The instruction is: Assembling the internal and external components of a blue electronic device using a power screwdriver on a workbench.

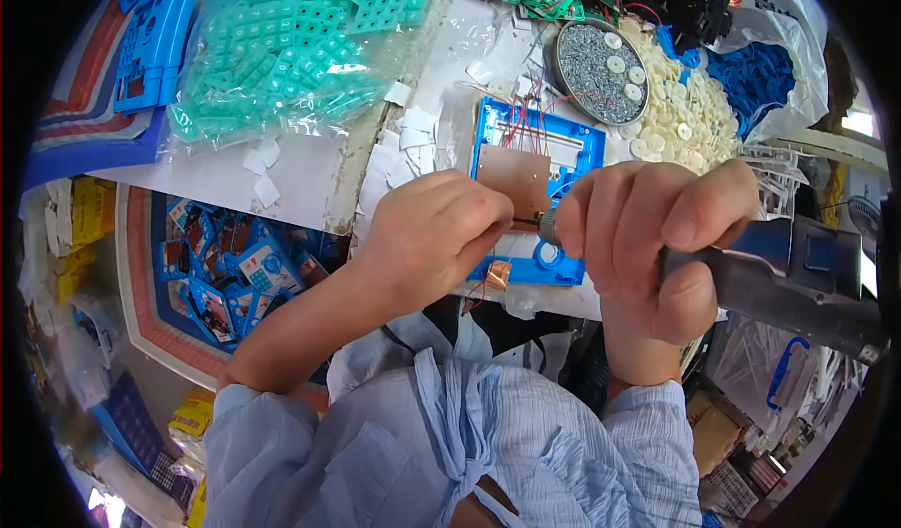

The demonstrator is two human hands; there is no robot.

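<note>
Wrapping the dark power driver (812, 289), the fingers of our right hand (648, 237) curl round its barrel, with the bit pointing toward nine o'clock. Our left hand (422, 237) meets it there, fingers bent inward and tips drawn together beside the bit; whether they pinch the bit or some small part, we cannot tell.

Under the hands, a little off the middle of the view toward two o'clock, the blue casing (589, 148) lies on the desk (305, 183), its hollow side up. A brown board (514, 173) sits in it, and thin red wires (514, 136) trail at the board's twelve o'clock edge. From the casing, a round dish (556, 73) of small screws (593, 68) stands at one o'clock, and a clear bag of green keypads (282, 59) at ten.

We judge the casing light and fairly stiff, likely smooth enough to skid, so we would steady it by its outer rim. The board looks thin and rigid, best held by its edges; the wires seem soft and their joints fragile, so we would not tug there. The driver looks the heaviest piece, best gripped round its barrel.
</note>
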